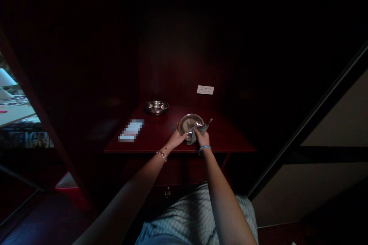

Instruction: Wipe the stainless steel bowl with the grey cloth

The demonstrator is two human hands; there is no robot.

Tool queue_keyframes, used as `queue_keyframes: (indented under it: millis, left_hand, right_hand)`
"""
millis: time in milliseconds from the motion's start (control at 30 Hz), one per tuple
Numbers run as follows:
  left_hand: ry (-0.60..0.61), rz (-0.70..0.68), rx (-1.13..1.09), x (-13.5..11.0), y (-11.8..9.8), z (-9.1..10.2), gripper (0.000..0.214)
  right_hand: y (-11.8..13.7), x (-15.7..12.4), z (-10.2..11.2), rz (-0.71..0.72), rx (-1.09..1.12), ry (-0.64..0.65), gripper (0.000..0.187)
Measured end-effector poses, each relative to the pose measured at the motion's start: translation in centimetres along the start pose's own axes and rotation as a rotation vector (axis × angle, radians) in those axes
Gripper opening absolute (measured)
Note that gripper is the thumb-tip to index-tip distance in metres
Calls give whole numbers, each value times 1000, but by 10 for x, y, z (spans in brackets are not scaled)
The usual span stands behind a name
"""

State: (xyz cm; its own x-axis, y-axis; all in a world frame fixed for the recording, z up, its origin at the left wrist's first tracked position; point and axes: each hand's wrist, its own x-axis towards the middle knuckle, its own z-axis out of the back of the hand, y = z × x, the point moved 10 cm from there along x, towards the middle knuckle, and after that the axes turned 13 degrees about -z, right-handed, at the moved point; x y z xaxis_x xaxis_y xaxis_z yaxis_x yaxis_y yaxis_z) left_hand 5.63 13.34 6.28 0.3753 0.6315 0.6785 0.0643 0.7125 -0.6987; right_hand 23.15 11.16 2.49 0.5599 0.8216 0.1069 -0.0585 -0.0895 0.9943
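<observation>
Metal bowl (pixel 188 124), held over the table (pixel 158 136)! Left hand (pixel 176 139) pinching the rim at eight o'clock, right hand (pixel 202 138) at four, pinching a grey cloth (pixel 203 128) against the bowl! Another shiny bowl (pixel 156 107) at ten, white socket (pixel 205 90) at one.

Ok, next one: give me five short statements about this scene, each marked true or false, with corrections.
1. The left hand holds a metal bowl. True.
2. The right hand is bare of any cloth. False: it holds a gray cloth against the bowl.
3. At least one other metal dish sits on the tabletop, farther back and to the left. True.
4. The white socket panel is set into the tabletop. False: it is on the wall behind.
5. Something is worn on each wrist. True.
</observation>
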Motion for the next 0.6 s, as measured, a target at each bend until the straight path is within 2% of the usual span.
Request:
queue_keyframes:
  millis: [133,433,600]
  left_hand:
    - [7,4,6,1,0,0,44]
    - [-29,-13,-47,1,-2,3,64]
    - [-25,6,-75,1,-2,3,61]
  right_hand:
    - [0,0,0,6,-1,1,34]
    - [1,-1,-1,-8,21,3,33]
    - [2,-2,-2,-9,13,9,33]
